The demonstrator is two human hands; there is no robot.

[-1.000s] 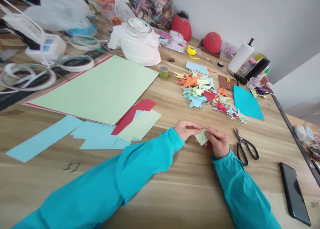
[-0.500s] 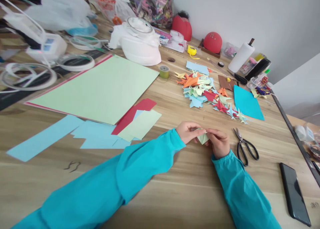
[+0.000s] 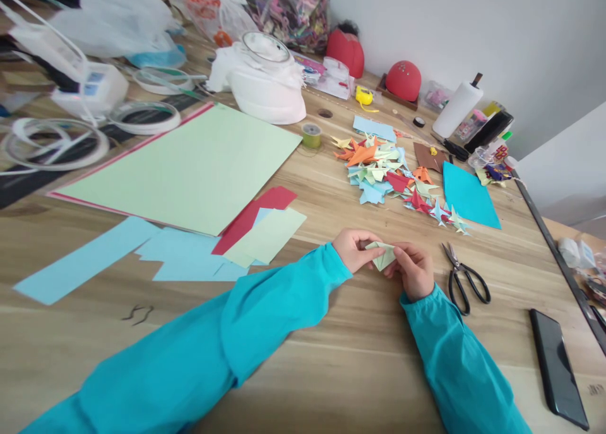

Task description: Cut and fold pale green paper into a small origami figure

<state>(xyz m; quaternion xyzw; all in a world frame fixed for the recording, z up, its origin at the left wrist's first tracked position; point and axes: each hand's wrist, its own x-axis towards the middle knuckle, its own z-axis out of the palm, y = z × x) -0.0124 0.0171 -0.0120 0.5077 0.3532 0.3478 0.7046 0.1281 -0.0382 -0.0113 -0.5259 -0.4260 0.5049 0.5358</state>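
Note:
A small folded piece of pale green paper (image 3: 384, 257) is held between my two hands above the wooden table. My left hand (image 3: 355, 251) pinches its left side, thumb on top. Its right side is gripped by my right hand (image 3: 413, 268), with the thumb on the near face; the fingers behind the paper are partly hidden. Just right of my right hand lie black-handled scissors (image 3: 459, 276), blades pointing away. Beyond my hands is a heap of folded paper cranes (image 3: 379, 168) in orange, green, blue and red.
At the left lies a large pale green sheet (image 3: 189, 168), with blue strips (image 3: 89, 257) and a red paper piece (image 3: 255, 219) along its near edge. A phone (image 3: 558, 367) rests at the right. Farther back are a thread spool (image 3: 311, 136) and a turquoise sheet (image 3: 468, 194).
My right thumb and fingers have shifted slightly on the folded paper, so more of its face shows. My left hand stays nearly in place.

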